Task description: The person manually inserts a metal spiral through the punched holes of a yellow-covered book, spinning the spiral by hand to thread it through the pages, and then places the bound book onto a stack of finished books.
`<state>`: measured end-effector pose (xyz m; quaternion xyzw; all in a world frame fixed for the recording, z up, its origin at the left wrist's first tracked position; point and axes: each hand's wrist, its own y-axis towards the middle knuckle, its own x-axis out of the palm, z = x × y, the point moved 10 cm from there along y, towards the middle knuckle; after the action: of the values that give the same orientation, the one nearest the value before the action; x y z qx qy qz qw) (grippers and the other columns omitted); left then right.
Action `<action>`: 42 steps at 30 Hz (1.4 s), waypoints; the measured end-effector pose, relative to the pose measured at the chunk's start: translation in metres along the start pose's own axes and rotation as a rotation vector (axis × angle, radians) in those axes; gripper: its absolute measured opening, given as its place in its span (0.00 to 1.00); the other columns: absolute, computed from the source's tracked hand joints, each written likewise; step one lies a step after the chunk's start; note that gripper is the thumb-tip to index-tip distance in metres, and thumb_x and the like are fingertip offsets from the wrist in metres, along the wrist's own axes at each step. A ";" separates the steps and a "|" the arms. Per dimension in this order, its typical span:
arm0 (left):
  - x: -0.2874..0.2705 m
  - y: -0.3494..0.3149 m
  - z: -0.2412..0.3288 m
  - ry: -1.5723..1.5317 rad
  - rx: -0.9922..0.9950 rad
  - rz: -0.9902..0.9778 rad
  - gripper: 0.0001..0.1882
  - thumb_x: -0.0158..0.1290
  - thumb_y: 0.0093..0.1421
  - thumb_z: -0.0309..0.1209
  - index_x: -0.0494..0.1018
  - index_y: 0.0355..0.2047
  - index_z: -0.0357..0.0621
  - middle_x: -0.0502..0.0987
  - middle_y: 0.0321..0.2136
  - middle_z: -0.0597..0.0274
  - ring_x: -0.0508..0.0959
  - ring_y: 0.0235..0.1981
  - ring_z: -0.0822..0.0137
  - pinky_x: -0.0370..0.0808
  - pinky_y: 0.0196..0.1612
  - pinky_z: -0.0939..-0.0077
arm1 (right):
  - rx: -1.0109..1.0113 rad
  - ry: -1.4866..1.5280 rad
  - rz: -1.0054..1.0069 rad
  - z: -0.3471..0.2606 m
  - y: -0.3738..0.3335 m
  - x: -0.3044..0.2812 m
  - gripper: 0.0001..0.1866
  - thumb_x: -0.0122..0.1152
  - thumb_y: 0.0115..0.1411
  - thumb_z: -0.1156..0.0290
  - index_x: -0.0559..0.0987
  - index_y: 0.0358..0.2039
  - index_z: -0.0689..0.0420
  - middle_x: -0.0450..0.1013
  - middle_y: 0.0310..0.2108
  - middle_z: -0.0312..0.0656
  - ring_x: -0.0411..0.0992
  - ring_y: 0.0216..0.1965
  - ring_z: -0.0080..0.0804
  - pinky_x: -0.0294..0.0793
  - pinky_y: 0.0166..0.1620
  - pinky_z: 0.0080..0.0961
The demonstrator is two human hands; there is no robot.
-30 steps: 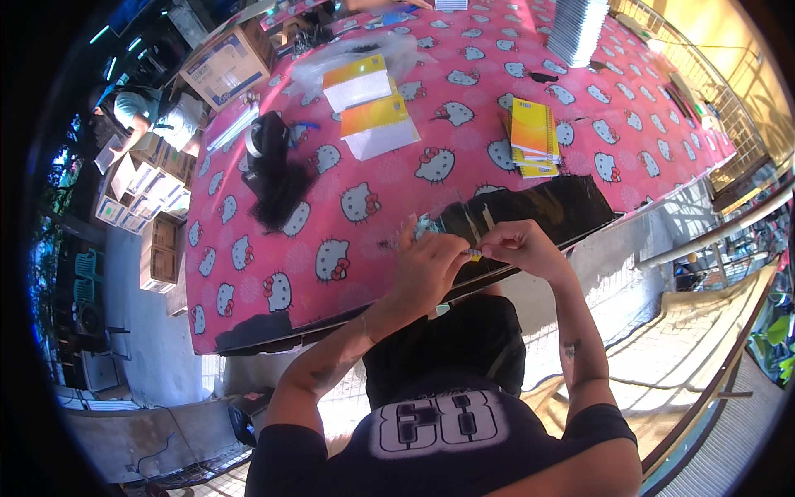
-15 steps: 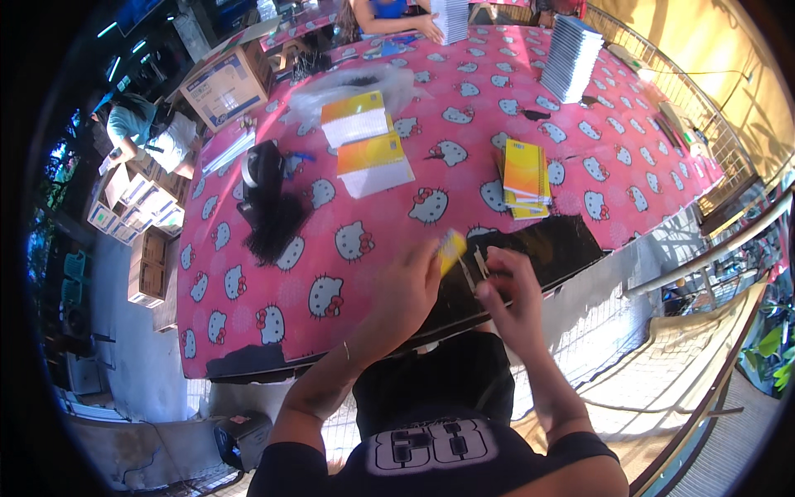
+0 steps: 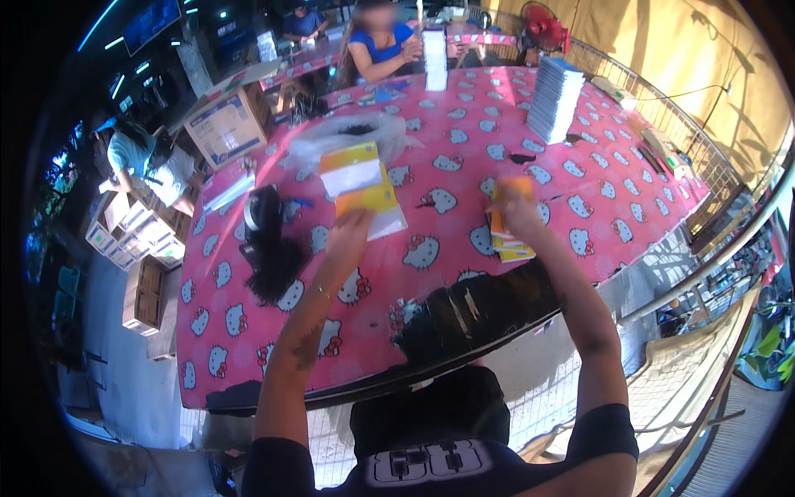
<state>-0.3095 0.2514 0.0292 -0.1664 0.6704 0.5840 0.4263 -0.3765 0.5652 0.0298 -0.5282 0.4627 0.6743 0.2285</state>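
My left hand reaches to the near pile of yellow-and-white notebooks, its fingers closed at the edge of the top yellow cover. A second such pile lies just beyond. To the right, my right hand, blurred, grips a yellow-orange notebook over a small stack of yellow notebooks. On the black patch at the table's near edge lies a thin pale tool, its kind too small to tell.
A pink patterned cloth covers the table. A tall notebook stack stands far right; a person in blue handles another stack. Black wire bristles, a plastic bag and a carton are left. Another person bends over boxes.
Both hands have parted from the near edge and moved forward, left hand to the left pile, right hand to the right stack with the notebook. The pale tool was let go on the black patch.
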 end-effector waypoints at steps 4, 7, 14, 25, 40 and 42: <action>-0.036 0.012 0.029 -0.085 0.056 0.089 0.19 0.54 0.53 0.20 0.76 0.47 0.43 0.79 0.43 0.56 0.78 0.44 0.54 0.77 0.45 0.59 | 0.171 0.152 -0.180 0.064 -0.012 0.049 0.22 0.59 0.60 0.64 0.75 0.56 0.44 0.56 0.71 0.40 0.49 0.73 0.53 0.46 0.61 0.82; -0.093 -0.001 0.071 -0.040 -0.061 0.081 0.22 0.54 0.52 0.19 0.76 0.49 0.44 0.77 0.42 0.57 0.75 0.44 0.54 0.72 0.48 0.57 | 0.139 0.255 0.043 0.021 -0.014 0.000 0.27 0.61 0.62 0.60 0.70 0.62 0.44 0.53 0.72 0.43 0.48 0.73 0.54 0.44 0.62 0.81; -0.066 -0.098 0.173 -0.201 0.130 -0.096 0.27 0.55 0.55 0.20 0.71 0.57 0.44 0.72 0.53 0.51 0.71 0.51 0.53 0.67 0.54 0.55 | 0.072 1.317 -0.163 -0.168 -0.124 -0.005 0.32 0.72 0.53 0.77 0.71 0.58 0.57 0.72 0.56 0.48 0.69 0.59 0.39 0.68 0.59 0.33; -0.074 -0.130 -0.019 0.098 -0.444 0.098 0.25 0.56 0.59 0.29 0.69 0.56 0.35 0.71 0.49 0.42 0.71 0.52 0.41 0.72 0.53 0.55 | 0.282 1.274 0.219 -0.154 -0.153 -0.009 0.14 0.64 0.57 0.83 0.71 0.42 0.59 0.76 0.38 0.41 0.74 0.44 0.27 0.71 0.51 0.27; -0.092 -0.150 -0.073 0.330 -0.329 0.202 0.13 0.55 0.59 0.26 0.73 0.45 0.41 0.74 0.34 0.55 0.76 0.36 0.51 0.76 0.38 0.60 | 0.270 1.506 -0.112 -0.171 -0.145 0.030 0.13 0.62 0.61 0.80 0.81 0.47 0.64 0.78 0.42 0.39 0.73 0.46 0.22 0.70 0.53 0.21; -0.100 -0.140 -0.055 0.184 -0.354 0.203 0.15 0.54 0.59 0.26 0.73 0.47 0.39 0.74 0.34 0.54 0.76 0.37 0.49 0.76 0.39 0.59 | 0.271 1.512 -0.094 -0.171 -0.145 0.027 0.13 0.62 0.61 0.79 0.81 0.47 0.64 0.78 0.43 0.39 0.74 0.47 0.22 0.70 0.53 0.21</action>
<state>-0.1717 0.1364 0.0136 -0.2228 0.6068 0.7148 0.2666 -0.1843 0.4802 -0.0536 -0.8320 0.5488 0.0570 -0.0587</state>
